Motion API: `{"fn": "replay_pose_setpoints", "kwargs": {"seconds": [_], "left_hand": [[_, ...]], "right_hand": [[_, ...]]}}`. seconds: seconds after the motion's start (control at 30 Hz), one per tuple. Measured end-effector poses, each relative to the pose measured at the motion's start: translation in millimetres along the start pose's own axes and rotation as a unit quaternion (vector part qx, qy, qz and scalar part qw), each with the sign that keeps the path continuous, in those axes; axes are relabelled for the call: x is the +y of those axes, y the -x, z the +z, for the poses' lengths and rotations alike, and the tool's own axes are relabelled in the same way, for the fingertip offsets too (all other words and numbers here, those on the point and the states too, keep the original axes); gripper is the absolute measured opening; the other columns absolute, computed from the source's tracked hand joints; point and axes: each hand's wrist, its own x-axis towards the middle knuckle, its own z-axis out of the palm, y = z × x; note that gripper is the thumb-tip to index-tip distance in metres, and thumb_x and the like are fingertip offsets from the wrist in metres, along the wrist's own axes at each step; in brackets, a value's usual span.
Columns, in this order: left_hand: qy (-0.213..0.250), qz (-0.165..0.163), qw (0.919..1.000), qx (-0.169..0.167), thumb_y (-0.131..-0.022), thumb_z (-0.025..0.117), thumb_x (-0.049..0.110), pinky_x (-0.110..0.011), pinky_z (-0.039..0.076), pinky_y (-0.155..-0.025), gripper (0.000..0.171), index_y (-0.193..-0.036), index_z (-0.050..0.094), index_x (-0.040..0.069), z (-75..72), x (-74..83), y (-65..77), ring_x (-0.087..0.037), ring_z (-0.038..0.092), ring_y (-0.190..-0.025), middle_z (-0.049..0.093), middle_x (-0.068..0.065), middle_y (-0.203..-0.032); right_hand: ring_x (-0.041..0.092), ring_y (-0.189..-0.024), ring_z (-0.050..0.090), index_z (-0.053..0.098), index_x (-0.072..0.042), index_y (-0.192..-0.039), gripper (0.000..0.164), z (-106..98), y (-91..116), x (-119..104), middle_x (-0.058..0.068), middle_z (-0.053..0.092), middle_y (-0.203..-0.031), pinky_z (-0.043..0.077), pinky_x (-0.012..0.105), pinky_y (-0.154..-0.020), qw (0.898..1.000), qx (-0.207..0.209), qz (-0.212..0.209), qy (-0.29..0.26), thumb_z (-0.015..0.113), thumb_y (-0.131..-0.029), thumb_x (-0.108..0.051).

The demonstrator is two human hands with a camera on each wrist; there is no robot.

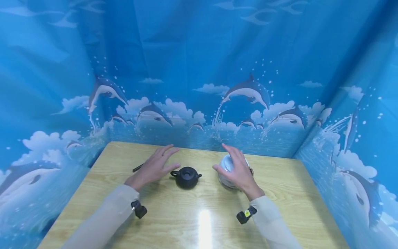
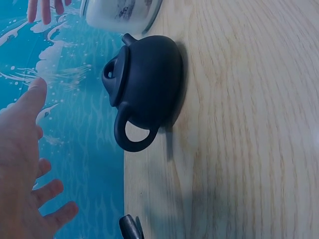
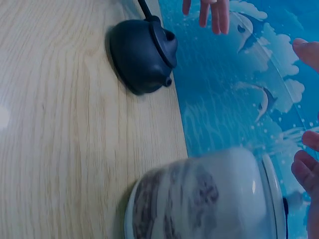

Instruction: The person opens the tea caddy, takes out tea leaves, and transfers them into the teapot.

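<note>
A small black teapot (image 1: 187,177) with its lid on stands upright on the table, handle to the left and spout to the right. My left hand (image 1: 154,166) hovers beside the handle, fingers spread and holding nothing. To the right, a white lidded jar (image 3: 209,199) with dark painted patterns stands partly hidden under my right hand (image 1: 239,171). That hand hangs over the jar with thumb and fingers apart, and the right wrist view shows them off to the side of its lid.
A slim black stick-like object (image 1: 138,168) lies left of the teapot, partly covered by my left hand. The light wooden table (image 1: 174,221) is bordered at the back and sides by a blue dolphin-print curtain (image 1: 186,69).
</note>
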Motion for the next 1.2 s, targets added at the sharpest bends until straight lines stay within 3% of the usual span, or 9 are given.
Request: {"fn": "replay_pose_setpoints", "kwargs": {"seconds": [0.37,0.67,0.9,1.2], "left_hand": [[0.031,0.001,0.9995,-0.005,-0.105,0.07,0.053,-0.078,0.037,-0.12,0.074,-0.168,0.043,0.026,12.5,3.2,-2.0,-0.044,0.035,-0.161,0.033,-0.012,-0.178],[0.043,0.029,0.9987,0.002,-0.105,0.071,0.05,-0.072,0.039,-0.123,0.069,-0.165,0.049,0.024,19.0,4.5,-0.2,-0.038,0.038,-0.16,0.04,-0.009,-0.174],[0.044,0.056,0.9974,0.012,-0.105,0.072,0.048,-0.066,0.038,-0.126,0.063,-0.158,0.057,0.017,26.7,2.9,-3.1,-0.036,0.045,-0.156,0.048,-0.009,-0.169],[0.05,0.081,0.9947,0.039,-0.101,0.078,0.039,-0.062,0.046,-0.121,0.051,-0.143,0.068,0.012,34.8,3.4,-6.1,-0.035,0.059,-0.143,0.065,-0.016,-0.152]], "right_hand": [[0.037,-0.156,0.043,0.04,-0.026,-0.169,0.093,26.8,-14.5,-20.3,0.008,0.046,-0.169,0.038,0.072,-0.123,0.999,-0.041,-0.028,0.006,0.084,-0.092,-0.056],[0.036,-0.158,0.041,0.036,-0.026,-0.171,0.101,53.6,-16.9,-18.3,0.007,0.045,-0.171,0.039,0.068,-0.125,0.996,-0.085,-0.008,-0.006,0.087,-0.089,-0.055],[0.036,-0.145,0.055,0.036,-0.022,-0.171,0.104,70.9,-13.0,-13.8,0.008,0.048,-0.168,0.051,0.062,-0.115,0.993,-0.117,-0.007,-0.021,0.087,-0.089,-0.059],[0.035,-0.147,0.054,0.037,-0.017,-0.17,0.105,91.6,-8.5,-3.4,0.009,0.05,-0.167,0.044,0.064,-0.122,0.989,-0.145,-0.01,-0.012,0.086,-0.089,-0.061]]}}
